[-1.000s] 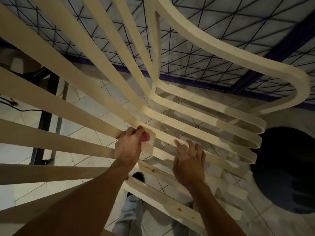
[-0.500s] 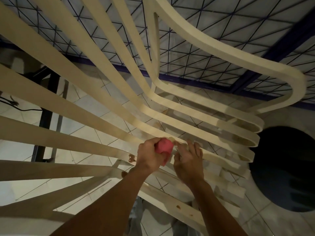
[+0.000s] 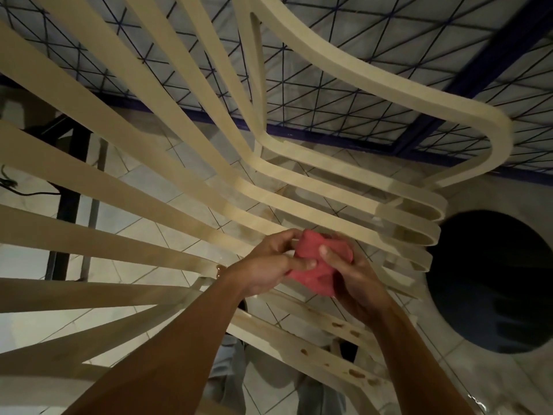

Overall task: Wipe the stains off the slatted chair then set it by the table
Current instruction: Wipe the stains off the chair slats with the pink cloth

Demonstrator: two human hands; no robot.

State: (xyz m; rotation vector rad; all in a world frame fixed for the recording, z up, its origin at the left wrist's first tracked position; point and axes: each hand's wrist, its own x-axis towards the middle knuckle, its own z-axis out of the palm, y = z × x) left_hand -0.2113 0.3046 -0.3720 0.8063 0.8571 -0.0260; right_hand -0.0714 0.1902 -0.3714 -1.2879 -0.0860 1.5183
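Dim, warm indoor light; floor tiles (image 3: 24,262) brightest at frame left. Wide-angle distortion bows the slatted chair (image 3: 89,295) toward the edges; slight blur at the right border.

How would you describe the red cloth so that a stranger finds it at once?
Start at the pale slatted chair that fills the view. Low in its middle, the left hand and right hand meet over the slats. The cloth is the crumpled lump held between them, the only red thing here.

Both forearms (image 3: 167,354) bare to frame edge, w/ pale grey creased trousers (image 3: 224,375) below.
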